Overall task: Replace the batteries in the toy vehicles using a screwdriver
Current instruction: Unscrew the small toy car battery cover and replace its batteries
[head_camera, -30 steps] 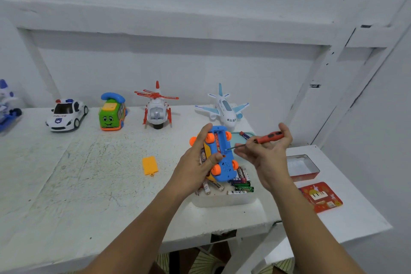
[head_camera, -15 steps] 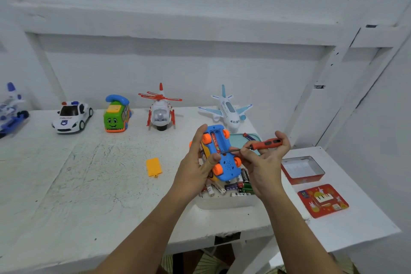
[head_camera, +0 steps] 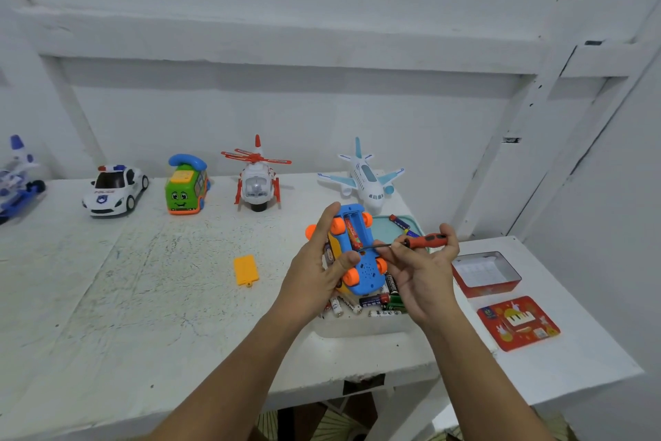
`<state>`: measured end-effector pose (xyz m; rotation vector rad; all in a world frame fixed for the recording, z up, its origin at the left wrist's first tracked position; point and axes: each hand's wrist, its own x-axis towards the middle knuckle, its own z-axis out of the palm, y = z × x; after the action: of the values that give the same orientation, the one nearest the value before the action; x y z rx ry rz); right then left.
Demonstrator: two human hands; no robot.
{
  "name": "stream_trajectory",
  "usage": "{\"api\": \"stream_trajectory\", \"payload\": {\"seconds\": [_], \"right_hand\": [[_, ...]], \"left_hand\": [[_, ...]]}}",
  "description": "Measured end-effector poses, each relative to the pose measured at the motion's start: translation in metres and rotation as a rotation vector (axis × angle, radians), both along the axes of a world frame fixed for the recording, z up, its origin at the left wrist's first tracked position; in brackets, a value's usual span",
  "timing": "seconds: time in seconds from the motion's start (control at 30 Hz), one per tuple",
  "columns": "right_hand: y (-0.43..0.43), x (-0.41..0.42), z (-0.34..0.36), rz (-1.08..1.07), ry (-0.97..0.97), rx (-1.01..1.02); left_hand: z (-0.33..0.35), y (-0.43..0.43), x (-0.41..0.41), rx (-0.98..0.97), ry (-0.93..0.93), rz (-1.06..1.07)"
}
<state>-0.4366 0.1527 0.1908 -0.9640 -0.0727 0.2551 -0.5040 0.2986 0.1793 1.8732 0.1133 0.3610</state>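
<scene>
A white painted desk (head_camera: pixel 143 297) with a scuffed top carries nearly everything, and a lower white side desk (head_camera: pixel 586 354) stands against its right end. Along the back of the main desk stand a row of toys: a white and pale blue toy aeroplane (head_camera: pixel 368 177), a red and white toy helicopter (head_camera: pixel 256 183), a green smiling toy bus with a blue handset on its roof (head_camera: pixel 186 190) and a white police toy car (head_camera: pixel 114 188).

On the side desk sits an open red metal tin (head_camera: pixel 486 276), with its red piano-printed lid (head_camera: pixel 518 322) lying flat just in front of it. At the near right of the main desk is a white plastic tub (head_camera: pixel 357 329) holding loose batteries (head_camera: pixel 379 301).

Above the tub the left hand (head_camera: pixel 311 272) grips a blue toy car with orange wheels (head_camera: pixel 361 261), turned belly up, with its battery bay open and a red cell in it. The right hand (head_camera: pixel 422 272) pinches a red-handled screwdriver (head_camera: pixel 425 241), whose thin shaft reaches left into that bay.

A flat orange plastic battery cover (head_camera: pixel 245 269) lies on the desk, left of the hands and apart from them.
</scene>
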Motion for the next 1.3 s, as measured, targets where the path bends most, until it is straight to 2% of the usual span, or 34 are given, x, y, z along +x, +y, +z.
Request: {"api": "stream_trajectory", "payload": {"seconds": [0.27,0.4,0.5,0.67,0.87,0.93,1.3], "right_hand": [[-0.023,0.012,-0.002,-0.115,0.040,-0.039],[-0.031,0.014,-0.003,-0.205,-0.031,-0.264],[-0.031,0.012,-0.004,-0.207,-0.049,-0.321],[-0.029,0.010,-0.004,-0.194,-0.072,-0.375],[-0.025,0.018,0.003,-0.096,-0.071,-0.463],[-0.022,0.021,0.008,-0.050,-0.082,-0.522],[0.053,0.040,0.026,0.198,-0.133,-0.667]], "left_hand": [[-0.008,0.000,0.005,0.240,0.069,-0.037],[-0.009,-0.002,0.005,0.327,0.086,-0.064],[-0.010,-0.003,0.005,0.318,0.078,-0.036],[-0.006,-0.001,0.002,0.191,0.034,-0.011],[0.002,0.009,-0.003,-0.297,-0.008,0.049],[0.003,0.014,-0.005,-0.387,0.008,0.063],[0.010,0.065,-0.007,-0.443,0.012,0.099]]}}
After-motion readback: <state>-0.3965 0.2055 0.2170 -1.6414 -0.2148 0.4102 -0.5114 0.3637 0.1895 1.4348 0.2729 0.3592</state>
